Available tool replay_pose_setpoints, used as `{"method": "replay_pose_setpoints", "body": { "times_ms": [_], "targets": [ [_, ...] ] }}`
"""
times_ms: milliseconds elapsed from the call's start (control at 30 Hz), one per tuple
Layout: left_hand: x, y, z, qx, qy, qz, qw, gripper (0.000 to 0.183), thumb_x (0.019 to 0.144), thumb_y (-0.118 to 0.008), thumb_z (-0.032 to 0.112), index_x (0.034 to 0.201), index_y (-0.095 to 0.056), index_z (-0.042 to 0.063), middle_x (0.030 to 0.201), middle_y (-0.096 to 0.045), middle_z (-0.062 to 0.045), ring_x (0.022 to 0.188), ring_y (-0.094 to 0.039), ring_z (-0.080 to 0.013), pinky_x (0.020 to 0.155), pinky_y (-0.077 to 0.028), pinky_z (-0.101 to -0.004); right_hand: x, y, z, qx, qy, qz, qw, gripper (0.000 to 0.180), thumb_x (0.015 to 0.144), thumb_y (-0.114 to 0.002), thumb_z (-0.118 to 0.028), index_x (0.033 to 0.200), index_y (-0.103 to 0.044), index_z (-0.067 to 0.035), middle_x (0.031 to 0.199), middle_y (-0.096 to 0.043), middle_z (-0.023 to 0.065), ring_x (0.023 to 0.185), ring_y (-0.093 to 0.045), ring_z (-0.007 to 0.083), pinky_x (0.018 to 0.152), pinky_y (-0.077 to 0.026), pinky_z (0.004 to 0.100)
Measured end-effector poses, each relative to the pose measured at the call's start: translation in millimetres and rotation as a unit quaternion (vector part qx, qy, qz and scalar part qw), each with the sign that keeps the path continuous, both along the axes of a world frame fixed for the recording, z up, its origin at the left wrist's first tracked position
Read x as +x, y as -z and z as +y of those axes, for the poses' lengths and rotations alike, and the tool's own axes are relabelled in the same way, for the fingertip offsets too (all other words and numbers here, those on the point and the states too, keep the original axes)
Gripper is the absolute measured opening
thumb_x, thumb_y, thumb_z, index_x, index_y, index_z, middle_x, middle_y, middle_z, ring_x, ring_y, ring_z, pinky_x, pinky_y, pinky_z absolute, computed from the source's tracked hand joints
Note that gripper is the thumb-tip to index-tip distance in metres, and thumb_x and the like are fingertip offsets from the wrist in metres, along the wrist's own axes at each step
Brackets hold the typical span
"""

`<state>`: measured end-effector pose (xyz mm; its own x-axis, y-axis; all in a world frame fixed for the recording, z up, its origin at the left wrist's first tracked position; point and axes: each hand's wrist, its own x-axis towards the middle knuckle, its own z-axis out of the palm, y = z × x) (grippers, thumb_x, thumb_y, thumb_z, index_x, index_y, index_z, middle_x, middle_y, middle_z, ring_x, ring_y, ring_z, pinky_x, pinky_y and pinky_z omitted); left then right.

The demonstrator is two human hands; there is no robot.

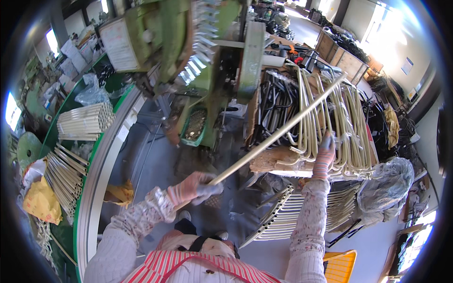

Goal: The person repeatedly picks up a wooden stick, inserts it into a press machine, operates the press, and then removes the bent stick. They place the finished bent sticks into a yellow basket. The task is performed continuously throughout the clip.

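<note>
My left hand (200,186), in a striped glove with grey fingers, is closed around a long cream-coloured tube (276,134) near its lower end. This tube slants up to the right, its far end over a pile of bent cream tubes (348,122). My right hand (325,152), gloved alike, reaches to the front of that pile. Its fingertips are at one of the bent tubes; whether they grip it cannot be made out. Black bent tubes (277,102) lie just left of the cream ones.
A green machine (251,60) with a toothed metal part (200,46) stands ahead. On the left, a green-edged bench (93,148) carries stacked straight tubes (83,122). More tubes (283,215) are stacked low on the right, beside a plastic-wrapped bundle (387,185) and a yellow plastic item (339,265).
</note>
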<state>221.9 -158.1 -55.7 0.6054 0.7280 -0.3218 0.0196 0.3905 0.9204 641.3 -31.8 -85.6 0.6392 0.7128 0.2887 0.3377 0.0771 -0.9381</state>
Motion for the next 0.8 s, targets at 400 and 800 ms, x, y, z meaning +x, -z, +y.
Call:
{"method": "replay_pose_setpoints", "body": {
  "times_ms": [400, 800],
  "targets": [
    [-162.9, 20.4, -6.2, 0.460, -0.152, 0.142, 0.863, 0.040, 0.092, -0.053, 0.034, 0.115, -0.055, 0.002, 0.102, -0.060, -0.009, 0.098, -0.057, -0.0222, 0.083, -0.045, -0.0350, -412.3, -3.1, -118.0, -0.019, -0.455, 0.397, 0.797, 0.017, 0.086, -0.062, -0.020, 0.097, -0.054, -0.010, 0.068, -0.047, -0.0069, 0.057, -0.043, 0.0034, 0.048, -0.032, 0.0202],
    [-188.4, -9.9, 45.7, 0.262, -0.280, -0.001, 0.924, 0.028, 0.094, -0.050, 0.029, 0.088, -0.058, 0.002, 0.079, -0.060, -0.005, 0.073, -0.053, -0.0080, 0.068, -0.044, -0.0242, -475.7, 13.2, -75.9, -0.076, -0.622, 0.188, 0.757, 0.027, 0.086, -0.062, -0.013, 0.111, -0.054, -0.008, 0.106, -0.054, 0.0008, 0.101, -0.051, 0.0098, 0.086, -0.043, 0.0265]
  ]
}}
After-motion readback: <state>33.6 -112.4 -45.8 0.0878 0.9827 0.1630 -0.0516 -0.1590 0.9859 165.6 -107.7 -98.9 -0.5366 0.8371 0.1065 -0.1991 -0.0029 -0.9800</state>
